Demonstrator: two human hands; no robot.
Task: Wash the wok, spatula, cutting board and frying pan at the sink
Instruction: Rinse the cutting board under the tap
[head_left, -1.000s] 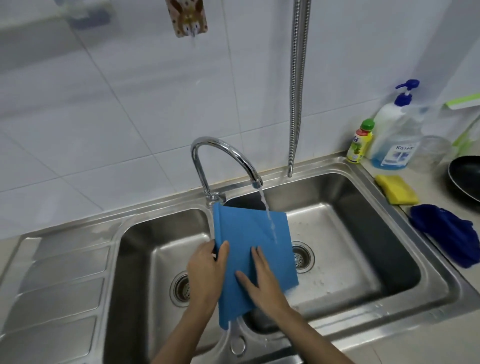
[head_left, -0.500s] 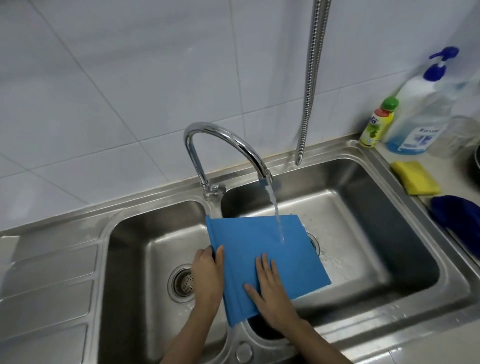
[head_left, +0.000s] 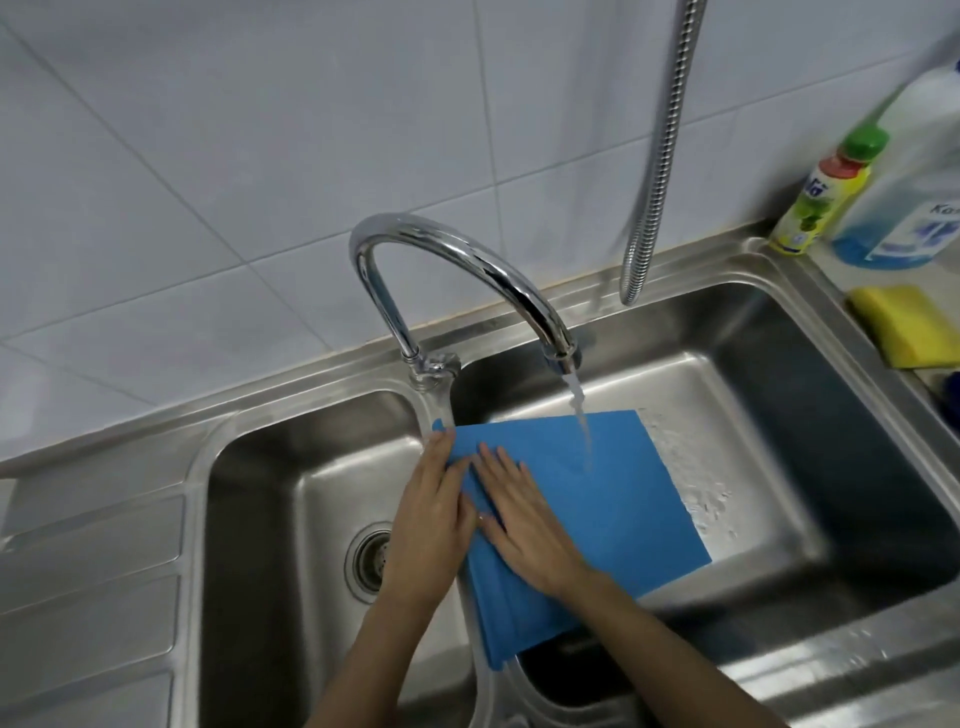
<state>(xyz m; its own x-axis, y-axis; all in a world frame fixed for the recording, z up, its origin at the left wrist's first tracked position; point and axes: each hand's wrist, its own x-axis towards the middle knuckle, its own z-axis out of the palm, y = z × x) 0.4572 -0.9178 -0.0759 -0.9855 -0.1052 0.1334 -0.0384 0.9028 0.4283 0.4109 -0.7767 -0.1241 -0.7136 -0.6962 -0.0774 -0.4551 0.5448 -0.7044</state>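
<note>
Now the blue cutting board (head_left: 597, 499) lies tilted over the sink (head_left: 779, 467) divider under the tap (head_left: 467, 270) stream; left hand (head_left: 428, 525) grasps its left edge, right hand (head_left: 524, 525) presses flat, grip released. Wet board could likely slip into the basin.
</note>
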